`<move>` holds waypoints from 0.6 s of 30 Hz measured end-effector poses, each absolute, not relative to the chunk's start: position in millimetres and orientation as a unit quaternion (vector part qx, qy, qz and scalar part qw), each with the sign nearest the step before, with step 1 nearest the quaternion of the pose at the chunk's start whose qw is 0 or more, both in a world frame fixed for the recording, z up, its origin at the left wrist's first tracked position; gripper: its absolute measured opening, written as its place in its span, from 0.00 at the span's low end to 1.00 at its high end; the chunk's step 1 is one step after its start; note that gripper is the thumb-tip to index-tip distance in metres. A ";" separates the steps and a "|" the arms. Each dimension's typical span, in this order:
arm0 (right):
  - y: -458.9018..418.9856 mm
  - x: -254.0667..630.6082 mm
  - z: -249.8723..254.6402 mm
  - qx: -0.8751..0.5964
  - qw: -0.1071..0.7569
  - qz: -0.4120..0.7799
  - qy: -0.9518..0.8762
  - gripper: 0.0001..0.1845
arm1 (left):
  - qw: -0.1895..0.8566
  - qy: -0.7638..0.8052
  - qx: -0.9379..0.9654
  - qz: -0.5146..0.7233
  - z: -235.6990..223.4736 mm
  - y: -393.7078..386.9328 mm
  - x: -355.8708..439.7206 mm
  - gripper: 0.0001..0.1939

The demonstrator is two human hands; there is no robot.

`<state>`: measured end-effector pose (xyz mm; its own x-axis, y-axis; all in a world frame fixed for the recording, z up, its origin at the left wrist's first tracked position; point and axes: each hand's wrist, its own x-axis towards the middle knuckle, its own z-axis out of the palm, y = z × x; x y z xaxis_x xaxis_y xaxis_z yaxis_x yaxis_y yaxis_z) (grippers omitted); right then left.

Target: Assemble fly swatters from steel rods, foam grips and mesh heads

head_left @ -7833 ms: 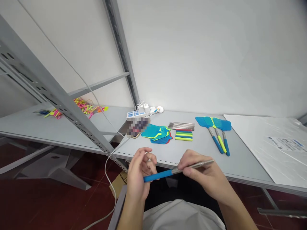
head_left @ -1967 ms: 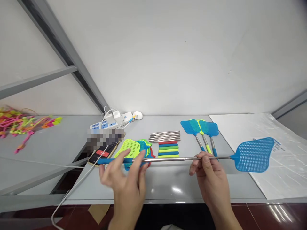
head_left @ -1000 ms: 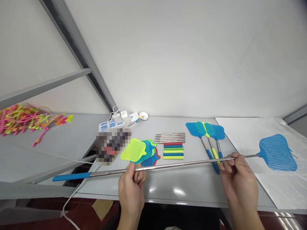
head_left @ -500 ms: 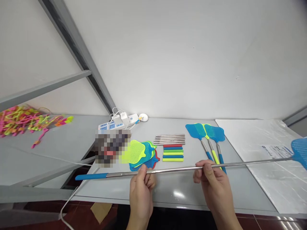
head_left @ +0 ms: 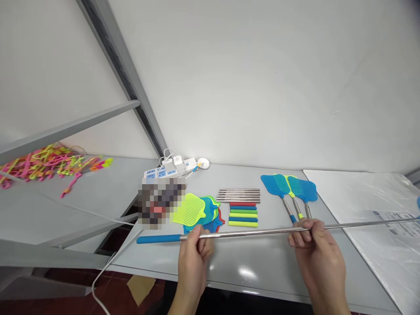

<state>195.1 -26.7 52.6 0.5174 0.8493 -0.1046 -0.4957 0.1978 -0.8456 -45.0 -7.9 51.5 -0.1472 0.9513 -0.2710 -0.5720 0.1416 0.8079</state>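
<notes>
My left hand point(head_left: 193, 262) is closed around the steel shaft just right of its blue foam grip. My right hand point(head_left: 316, 253) holds the same shaft farther along, near the table's front edge. This long telescopic fly swatter point(head_left: 249, 233) lies level across the table, and its blue head is almost entirely beyond the right edge of the view. Behind the shaft lies a stack of mesh swatter heads point(head_left: 198, 214) in lime, blue and red. Part of the stack is hidden by a pixelated patch point(head_left: 161, 205).
Steel tubes point(head_left: 239, 195) and coloured foam grips point(head_left: 243, 214) lie in rows on the grey table point(head_left: 249, 271). Several assembled swatters point(head_left: 290, 188) rest beyond my right hand. A plastic sheet point(head_left: 361, 205), power strip point(head_left: 164, 173) and neon pile point(head_left: 55, 164) also show.
The extended swatter has shifted right through the frames, and its head has almost left the view. My right hand has moved right along the shaft. The whole scene has shifted slightly right and down.
</notes>
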 end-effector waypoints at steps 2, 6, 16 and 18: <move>-23.2 201.8 53.4 -0.439 0.753 0.449 -0.199 0.15 | 0.611 0.438 0.195 0.629 51.3 -6.0 -51.4 0.26; -21.4 192.3 51.8 -0.443 0.735 0.461 -0.226 0.12 | 0.603 0.445 0.199 0.632 49.8 -9.1 -45.9 0.26; -30.1 142.9 40.6 -0.442 0.650 0.514 -0.344 0.14 | 0.614 0.469 0.230 0.592 48.5 -12.2 -19.4 0.27; -30.7 148.7 41.3 -0.455 0.661 0.493 -0.336 0.13 | 0.599 0.489 0.218 0.595 48.9 -10.6 -26.2 0.27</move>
<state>148.7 -30.7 41.3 0.2884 0.9575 -0.0041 -0.3446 0.0998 -0.9334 -26.2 -10.6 48.9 -0.1875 0.9264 -0.3266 -0.5002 0.1961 0.8434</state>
